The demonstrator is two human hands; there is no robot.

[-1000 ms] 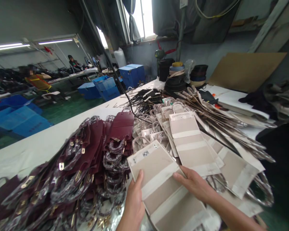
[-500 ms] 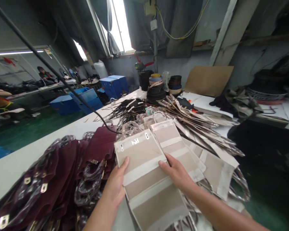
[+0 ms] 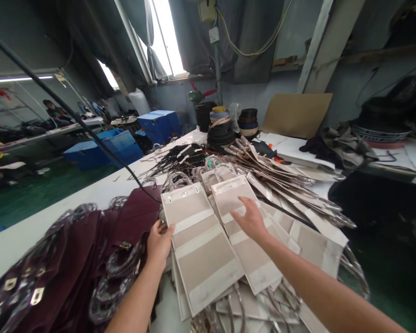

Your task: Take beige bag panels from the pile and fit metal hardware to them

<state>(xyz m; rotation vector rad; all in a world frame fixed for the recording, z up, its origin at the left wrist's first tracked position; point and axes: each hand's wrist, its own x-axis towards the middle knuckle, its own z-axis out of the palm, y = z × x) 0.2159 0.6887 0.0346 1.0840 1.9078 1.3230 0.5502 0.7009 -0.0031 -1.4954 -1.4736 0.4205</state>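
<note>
The left hand (image 3: 158, 241) pinches the left edge of a beige panel (image 3: 199, 247) at lower centre of the frame, its long axis running from upper left to lower right. The right hand (image 3: 251, 219), open and flat with nothing held, rests on the next panel (image 3: 244, 240) just right of it, parallel. The small tags near the panels' top edges cannot be read.

left hand (image 3: 158, 240) curled in a grip, right hand (image 3: 251, 218) outstretched, fingers spread
</note>
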